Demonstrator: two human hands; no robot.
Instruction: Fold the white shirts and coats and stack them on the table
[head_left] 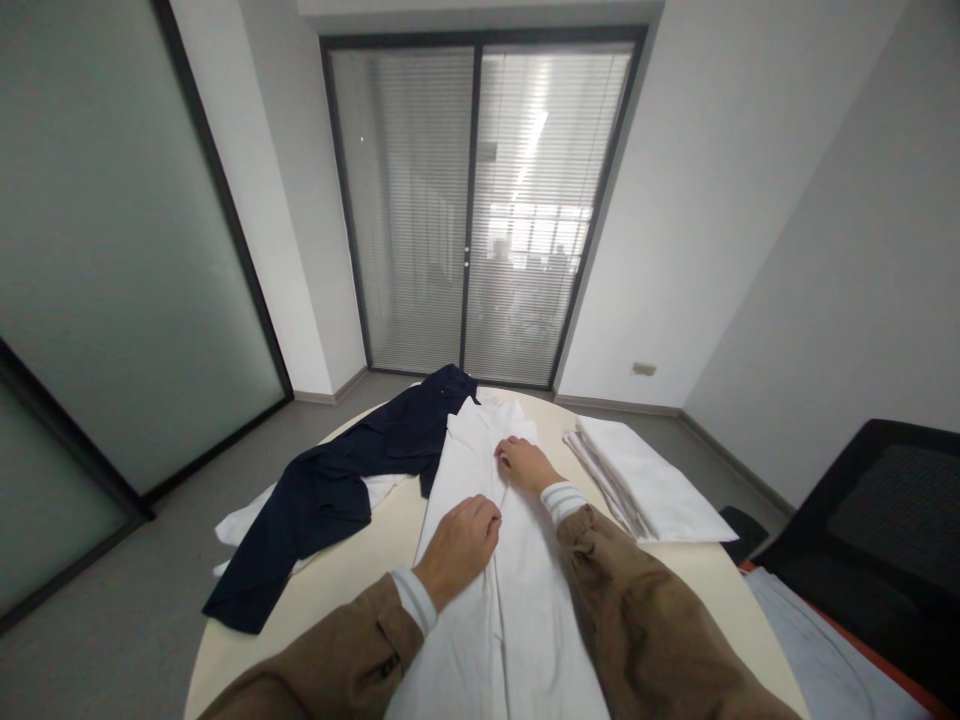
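A long white garment (540, 610) lies lengthwise down the middle of the tabletop (386, 555), from close to the far edge to the bottom of the view, where its near end is cut off along with the tabletop's near edge. A crease or seam runs down its middle; whether it is a shirt, trousers or something else is hard to make out. The left hand (459, 543) rests on it about halfway along, fingers curled under and mostly hidden behind the knuckles, so I cannot tell whether they are clamped on the cloth. The right hand (527, 464) lies nearer the far edge, fingers bent with the tips at the fabric; whether it pinches any cannot be told. The two hands are apart. Brown sleeves (652, 610) cover both forearms, the right one hiding part of the garment's right side. A dark navy garment (330, 495) stretches from the far edge to the left edge, covering most of a white cloth (244, 520) that shows past its sides. Near the right edge lies a folded white stack (645, 475), one corner jutting past the rim. Beyond it, a black chair (885, 520) is cut off by the frame.
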